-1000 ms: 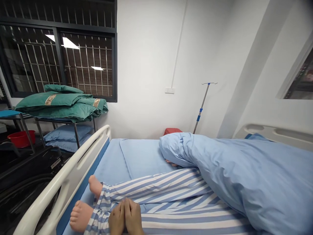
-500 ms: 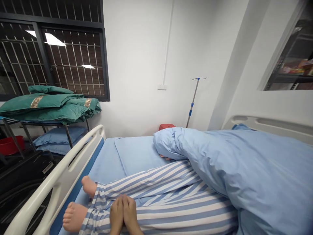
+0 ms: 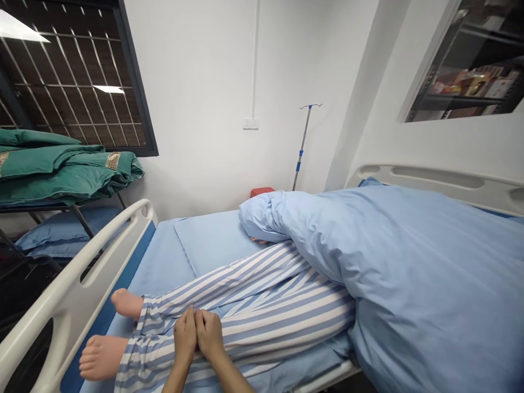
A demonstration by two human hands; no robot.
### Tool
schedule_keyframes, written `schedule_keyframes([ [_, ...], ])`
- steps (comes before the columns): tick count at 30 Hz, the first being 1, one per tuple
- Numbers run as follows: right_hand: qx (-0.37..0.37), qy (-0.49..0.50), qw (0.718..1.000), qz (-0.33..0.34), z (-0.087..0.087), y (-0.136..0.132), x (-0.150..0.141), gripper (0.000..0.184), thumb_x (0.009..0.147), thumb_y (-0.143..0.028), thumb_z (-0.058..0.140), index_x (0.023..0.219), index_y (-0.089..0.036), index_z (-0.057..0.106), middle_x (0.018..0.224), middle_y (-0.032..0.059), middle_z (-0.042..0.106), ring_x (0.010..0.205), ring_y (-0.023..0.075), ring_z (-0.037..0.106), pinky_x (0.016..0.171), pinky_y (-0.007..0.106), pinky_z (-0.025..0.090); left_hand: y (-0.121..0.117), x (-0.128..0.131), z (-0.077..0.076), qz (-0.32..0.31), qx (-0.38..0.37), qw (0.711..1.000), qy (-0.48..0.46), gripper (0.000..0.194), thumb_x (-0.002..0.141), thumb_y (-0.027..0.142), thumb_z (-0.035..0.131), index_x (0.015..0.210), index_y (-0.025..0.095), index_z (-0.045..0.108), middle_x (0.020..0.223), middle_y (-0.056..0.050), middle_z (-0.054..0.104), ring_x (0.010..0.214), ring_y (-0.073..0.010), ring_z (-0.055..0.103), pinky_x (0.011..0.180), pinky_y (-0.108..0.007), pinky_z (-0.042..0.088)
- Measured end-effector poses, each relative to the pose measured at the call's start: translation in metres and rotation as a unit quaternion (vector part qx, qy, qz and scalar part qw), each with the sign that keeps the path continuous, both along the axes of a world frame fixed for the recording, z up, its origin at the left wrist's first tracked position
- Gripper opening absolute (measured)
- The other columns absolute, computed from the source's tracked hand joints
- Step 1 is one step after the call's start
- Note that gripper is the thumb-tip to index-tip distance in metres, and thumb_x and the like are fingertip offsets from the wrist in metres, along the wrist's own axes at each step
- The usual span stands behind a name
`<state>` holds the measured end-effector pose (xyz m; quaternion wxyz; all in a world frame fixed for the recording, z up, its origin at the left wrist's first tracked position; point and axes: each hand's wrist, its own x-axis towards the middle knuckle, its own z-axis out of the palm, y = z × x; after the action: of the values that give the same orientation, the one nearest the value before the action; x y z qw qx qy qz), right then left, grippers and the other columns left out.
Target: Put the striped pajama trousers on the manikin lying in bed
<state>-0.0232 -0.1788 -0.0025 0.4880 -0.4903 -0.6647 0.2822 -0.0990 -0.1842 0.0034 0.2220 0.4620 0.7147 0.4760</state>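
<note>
Head view. Left hand (image 3: 185,332) and right hand (image 3: 209,330) side by side, backs up, pressed close at the knuckles; wrists apart, forearms running down and out. Fingertips tucked out of sight; from here I cannot tell whether they pinch anything

Striped trousers (image 3: 282,300) directly beneath and around the hands, which show over the lower part of the near leg, toward the cuffs. Contact with the cloth: cannot tell. Near foot (image 3: 103,357) and far foot (image 3: 127,304) bare, well to the left of the hands, toes toward the footboard (image 3: 67,292). Quilt (image 3: 380,251) well to their right, heaped across the upper end of the trousers

Trousers: thin cloth, blue and white stripes lengthwise, puckered at the ankles. Feet smooth, rounded. Quilt pale blue, puffy, creased, rolled thick at its edge. Footboard hard and pale, with a blue strip and cut-out grips

Bed sheet (image 3: 216,240) light blue, faintly creased. Headboard (image 3: 434,179) pale, at the right. Beyond the bed: a slim hooked pole (image 3: 302,147), a red object (image 3: 262,191) partly hidden, white wall (image 3: 196,82). Left: green bedding (image 3: 73,174) piled below a barred window (image 3: 82,87). Upper right: shelves (image 3: 470,101) seen through an opening
</note>
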Motion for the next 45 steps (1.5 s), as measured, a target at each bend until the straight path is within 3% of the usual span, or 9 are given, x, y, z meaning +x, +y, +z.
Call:
schedule_keyframes([
  [3,-0.025,0.046,0.999,0.006,0.008,0.006,0.007,0.053,0.091,-0.039,0.027,0.054,-0.017,0.058,0.049,0.0017,0.056,0.047,0.0112,0.045,0.046,0.023,0.022,0.0,0.013,-0.001,0.014,-0.012,1.0,0.006,0.041,0.081,0.044,0.032,0.064,0.018,0.06,0.067,-0.006,0.066,0.067,-0.0182,0.058,0.062,-0.026,0.043],
  [7,0.012,-0.012,1.0,0.013,0.021,0.006,0.035,0.05,0.091,-0.038,0.03,0.055,-0.017,0.058,0.049,0.0005,0.054,0.047,0.01,0.043,0.048,0.023,0.021,-0.003,0.021,-0.008,0.007,-0.068,0.994,0.084,0.034,0.079,0.039,0.037,0.081,0.02,0.065,0.089,-0.009,0.069,0.081,-0.0216,0.059,0.069,-0.029,0.041],
  [11,0.022,-0.055,0.998,-0.007,0.017,0.002,0.058,0.049,0.091,-0.037,0.03,0.055,-0.017,0.057,0.048,0.0001,0.053,0.047,0.0096,0.042,0.05,0.024,0.02,-0.002,0.029,0.001,0.008,-0.09,0.99,0.112,0.04,0.083,0.043,0.031,0.068,0.02,0.06,0.072,-0.006,0.066,0.069,-0.0188,0.056,0.063,-0.027,0.037],
  [15,-0.018,-0.023,1.0,-0.006,0.015,0.005,0.062,0.049,0.091,-0.037,0.03,0.055,-0.017,0.055,0.05,-0.0001,0.053,0.049,0.0098,0.044,0.05,0.023,0.021,0.003,0.051,0.017,-0.007,-0.007,1.0,0.026,0.042,0.083,0.044,0.029,0.052,0.02,0.043,0.049,0.0,0.049,0.054,-0.0133,0.044,0.055,-0.024,0.034],
  [22,-0.001,0.002,1.0,0.013,0.038,0.005,0.091,0.046,0.091,-0.036,0.03,0.055,-0.016,0.051,0.05,-0.0014,0.05,0.049,0.0084,0.04,0.05,0.022,0.022,0.0,0.083,0.008,-0.032,-0.071,0.994,0.08,0.027,0.078,0.037,0.042,0.064,0.02,0.058,0.062,-0.002,0.06,0.061,-0.0146,0.048,0.056,-0.024,0.03],
  [28,-0.008,-0.06,0.998,-0.018,0.029,0.005,0.115,0.046,0.092,-0.032,0.028,0.057,-0.016,0.052,0.052,0.0008,0.054,0.05,0.0088,0.044,0.051,0.024,0.021,0.009,0.102,0.013,-0.037,0.017,0.999,0.009,0.042,0.081,0.049,0.032,0.053,0.02,0.046,0.05,0.0,0.05,0.054,-0.0132,0.042,0.056,-0.024,0.032],
  [33,0.039,-0.078,0.996,-0.006,0.049,0.009,0.142,0.043,0.092,-0.033,0.028,0.058,-0.017,0.049,0.053,0.0002,0.053,0.05,0.0083,0.044,0.053,0.023,0.023,0.015,0.121,0.013,-0.058,-0.033,0.997,0.043,0.036,0.078,0.047,0.038,0.059,0.02,0.052,0.056,-0.001,0.055,0.057,-0.0139,0.045,0.056,-0.024,0.031],
  [38,0.024,-0.1,0.993,-0.051,0.032,0.016,0.175,0.042,0.091,-0.032,0.03,0.058,-0.017,0.051,0.052,0.001,0.054,0.05,0.0093,0.045,0.052,0.024,0.022,0.022,0.157,0.021,-0.064,0.037,0.996,-0.049,0.04,0.081,0.048,0.034,0.052,0.021,0.037,0.047,0.004,0.039,0.051,-0.0111,0.037,0.053,-0.023,0.031],
  [45,0.033,-0.045,0.995,-0.079,0.034,0.023,0.21,0.044,0.092,-0.034,0.029,0.056,-0.017,0.047,0.049,-0.0009,0.048,0.048,0.0088,0.041,0.052,0.023,0.024,0.027,0.197,0.011,-0.085,-0.004,0.996,0.015,0.034,0.08,0.043,0.036,0.058,0.02,0.048,0.056,0.0,0.053,0.059,-0.0134,0.045,0.058,-0.025,0.031],
])
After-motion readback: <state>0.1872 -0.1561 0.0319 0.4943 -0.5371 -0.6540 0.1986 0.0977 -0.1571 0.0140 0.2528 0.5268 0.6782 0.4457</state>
